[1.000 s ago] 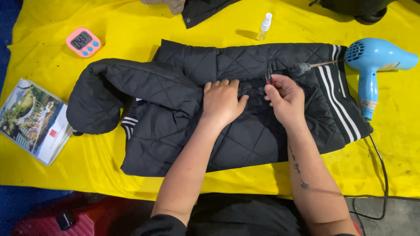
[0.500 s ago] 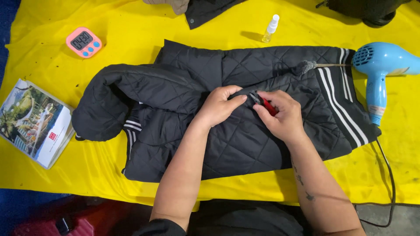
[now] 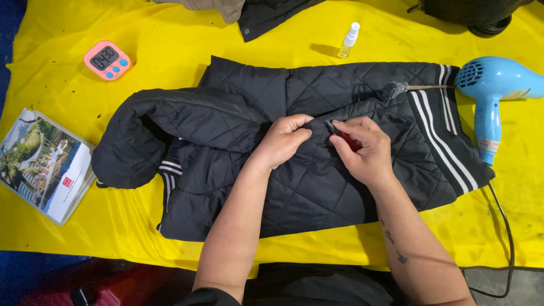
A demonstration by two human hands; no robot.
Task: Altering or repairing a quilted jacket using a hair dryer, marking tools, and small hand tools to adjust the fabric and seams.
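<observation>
Yellow cloth (image 3: 79, 249) covers the whole work surface, and your black quilted jacket (image 3: 317, 187) lies flat across its middle, striped hem toward the right edge, hood bunched toward the left. The blue hair dryer (image 3: 490, 96) sits at the right edge, just beside the hem, its cord running off the near right corner. A magazine (image 3: 45, 164) lies on the left edge, a pink timer (image 3: 107, 60) near the far left corner, and a small spray bottle (image 3: 348, 41) stands by the far edge; what's in it, can't tell. Your left hand (image 3: 283, 141) rests on the jacket's centre, fingers curled, pinching the fabric. Your right hand (image 3: 365, 150) is touching it fingertip to fingertip, fingers pressed together around a small red tool (image 3: 351, 143). Bare yellow lies open along the near edge.
</observation>
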